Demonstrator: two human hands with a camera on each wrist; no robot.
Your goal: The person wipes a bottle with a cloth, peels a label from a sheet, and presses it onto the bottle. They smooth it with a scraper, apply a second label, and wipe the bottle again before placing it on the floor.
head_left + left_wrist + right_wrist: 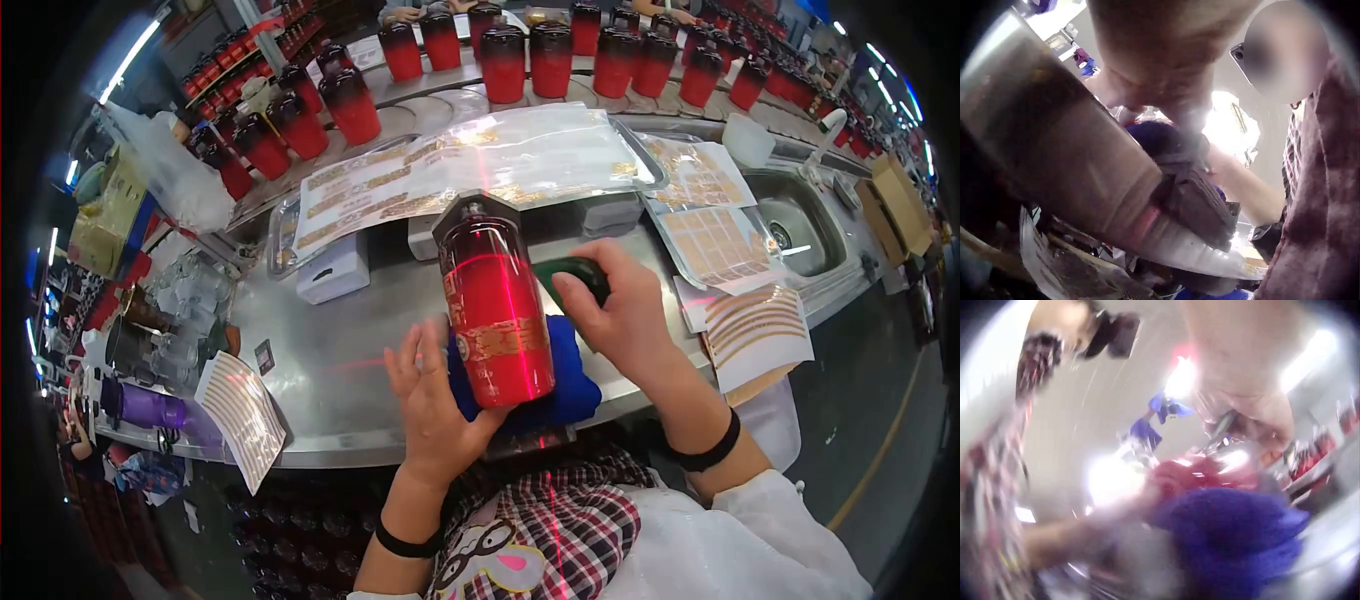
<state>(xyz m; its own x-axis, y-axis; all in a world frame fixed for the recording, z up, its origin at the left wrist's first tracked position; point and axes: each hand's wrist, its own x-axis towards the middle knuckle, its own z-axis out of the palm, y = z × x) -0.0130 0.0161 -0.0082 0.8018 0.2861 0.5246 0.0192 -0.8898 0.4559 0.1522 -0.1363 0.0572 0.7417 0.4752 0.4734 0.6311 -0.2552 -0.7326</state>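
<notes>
Head view, and the red bottle lies right at the centre, its neck pointing to twelve o'clock, resting on a blue cloth. Here's the left hand at seven o'clock, fingers spread apart, touching the bottle's lower end. Over at two o'clock, the right hand has its fingers curled round a dark green tool, just beside the bottle. Gold-patterned sheets stretch across twelve o'clock, and a metal sink sits at two.
</notes>
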